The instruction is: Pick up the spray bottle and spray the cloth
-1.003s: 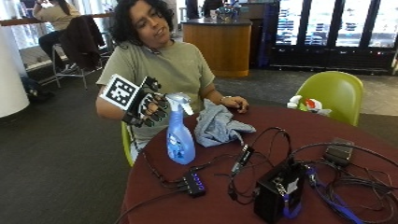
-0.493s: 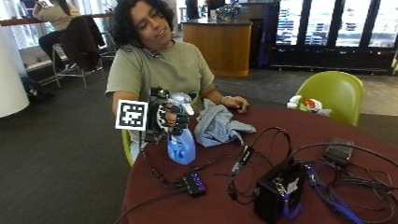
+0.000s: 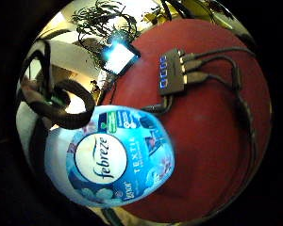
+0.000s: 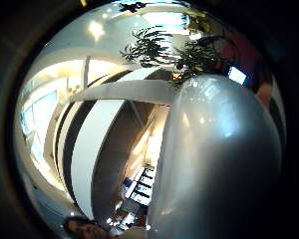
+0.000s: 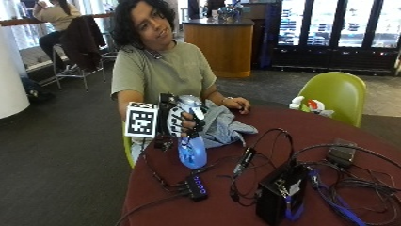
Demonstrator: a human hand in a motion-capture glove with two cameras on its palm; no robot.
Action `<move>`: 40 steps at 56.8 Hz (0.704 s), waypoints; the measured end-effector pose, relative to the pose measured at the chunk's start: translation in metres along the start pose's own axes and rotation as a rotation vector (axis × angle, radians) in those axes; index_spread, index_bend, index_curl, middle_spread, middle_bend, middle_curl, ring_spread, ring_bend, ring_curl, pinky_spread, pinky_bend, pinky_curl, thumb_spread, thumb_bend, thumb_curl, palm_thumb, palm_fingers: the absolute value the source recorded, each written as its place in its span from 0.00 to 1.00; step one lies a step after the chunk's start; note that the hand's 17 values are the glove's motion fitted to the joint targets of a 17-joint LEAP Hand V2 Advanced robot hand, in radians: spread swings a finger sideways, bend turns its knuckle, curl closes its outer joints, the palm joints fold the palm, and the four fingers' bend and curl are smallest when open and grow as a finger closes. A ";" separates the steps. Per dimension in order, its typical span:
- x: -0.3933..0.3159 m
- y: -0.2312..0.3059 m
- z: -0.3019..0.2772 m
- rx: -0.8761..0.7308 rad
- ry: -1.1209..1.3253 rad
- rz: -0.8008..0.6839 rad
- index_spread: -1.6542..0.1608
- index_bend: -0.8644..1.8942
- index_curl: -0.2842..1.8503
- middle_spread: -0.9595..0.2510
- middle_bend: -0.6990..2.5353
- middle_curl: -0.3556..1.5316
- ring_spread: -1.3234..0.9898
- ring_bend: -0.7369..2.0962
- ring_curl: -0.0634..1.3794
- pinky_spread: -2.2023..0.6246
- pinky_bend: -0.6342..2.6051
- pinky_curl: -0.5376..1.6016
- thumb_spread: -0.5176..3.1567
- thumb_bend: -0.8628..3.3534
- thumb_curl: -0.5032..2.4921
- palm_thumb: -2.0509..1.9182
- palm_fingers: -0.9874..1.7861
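A blue spray bottle (image 5: 192, 154) with a silver-grey trigger head stands on the dark red round table (image 5: 351, 136). My gloved right hand (image 5: 180, 120) grips the bottle's head and neck, fingers curled round it. The label side of the spray bottle (image 3: 115, 160) fills the little finger side palm view, and its grey head (image 4: 219, 164) fills the thumb side palm view. A grey-blue cloth (image 5: 220, 125) lies bunched on the table just behind the bottle. The person's bare left hand (image 5: 240, 104) rests on the table at the far side of the cloth.
A black USB hub (image 5: 196, 187) with blue lights lies in front of the bottle, with cables running off it. A black box (image 5: 281, 194) and several tangled cables (image 5: 341, 179) cover the right of the table. A green chair (image 5: 335, 94) stands behind.
My right hand has come down from beside the bottle's top and closed round the spray head. The bottle stands in about the same place.
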State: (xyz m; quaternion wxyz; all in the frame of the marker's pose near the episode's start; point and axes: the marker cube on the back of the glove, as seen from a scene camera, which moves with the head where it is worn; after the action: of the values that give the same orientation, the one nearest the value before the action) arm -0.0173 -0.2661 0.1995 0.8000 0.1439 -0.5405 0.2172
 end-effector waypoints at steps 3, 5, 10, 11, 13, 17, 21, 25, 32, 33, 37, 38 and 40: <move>-0.002 0.004 -0.002 0.011 -0.018 0.018 0.78 0.40 0.27 0.71 0.32 0.42 0.51 0.45 0.33 0.74 0.30 0.43 0.35 0.21 0.32 0.75 0.84; -0.004 0.008 -0.004 -0.001 -0.040 0.013 0.78 0.40 0.28 0.70 0.34 0.43 0.51 0.46 0.33 0.73 0.30 0.43 0.34 0.21 0.33 0.76 0.85; -0.017 0.017 -0.013 -0.024 -0.065 -0.006 0.78 0.41 0.30 0.68 0.37 0.45 0.51 0.47 0.35 0.71 0.30 0.43 0.31 0.21 0.35 0.77 0.87; -0.022 0.018 -0.015 -0.023 -0.062 -0.036 0.78 0.41 0.31 0.68 0.37 0.46 0.51 0.48 0.35 0.71 0.30 0.43 0.31 0.21 0.35 0.77 0.87; -0.035 0.019 -0.017 -0.012 -0.050 -0.109 0.78 0.42 0.32 0.67 0.38 0.46 0.50 0.48 0.36 0.70 0.32 0.44 0.30 0.20 0.35 0.77 0.87; -0.072 0.016 -0.020 -0.047 0.002 -0.149 0.78 0.43 0.33 0.66 0.39 0.47 0.50 0.49 0.37 0.70 0.32 0.45 0.28 0.20 0.36 0.78 0.87; -0.106 0.034 -0.025 -0.295 0.089 -0.139 0.78 0.44 0.35 0.65 0.40 0.48 0.50 0.51 0.38 0.69 0.32 0.45 0.26 0.20 0.37 0.78 0.87; -0.136 0.043 -0.021 -0.406 0.177 -0.191 0.78 0.45 0.36 0.65 0.40 0.48 0.50 0.52 0.39 0.69 0.32 0.45 0.25 0.20 0.38 0.77 0.87; -0.174 0.056 -0.004 -0.598 0.386 -0.271 0.78 0.46 0.37 0.64 0.41 0.49 0.50 0.53 0.40 0.68 0.33 0.46 0.24 0.20 0.39 0.77 0.86; -0.178 0.058 -0.001 -0.629 0.418 -0.267 0.78 0.46 0.37 0.64 0.41 0.49 0.50 0.53 0.40 0.68 0.33 0.46 0.24 0.20 0.39 0.77 0.86; -0.188 0.066 0.015 -0.763 0.557 -0.231 0.78 0.46 0.38 0.64 0.41 0.49 0.50 0.53 0.40 0.68 0.34 0.46 0.23 0.20 0.40 0.77 0.85; -0.188 0.067 0.019 -0.791 0.590 -0.220 0.78 0.46 0.38 0.64 0.41 0.49 0.50 0.54 0.40 0.68 0.34 0.46 0.23 0.20 0.40 0.77 0.85; -0.189 0.069 0.027 -0.845 0.649 -0.196 0.78 0.45 0.39 0.64 0.41 0.49 0.50 0.54 0.40 0.68 0.34 0.46 0.23 0.20 0.40 0.77 0.85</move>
State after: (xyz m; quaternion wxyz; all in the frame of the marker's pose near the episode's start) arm -0.1347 -0.2554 0.0343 0.9305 -0.2153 -0.2900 -0.0615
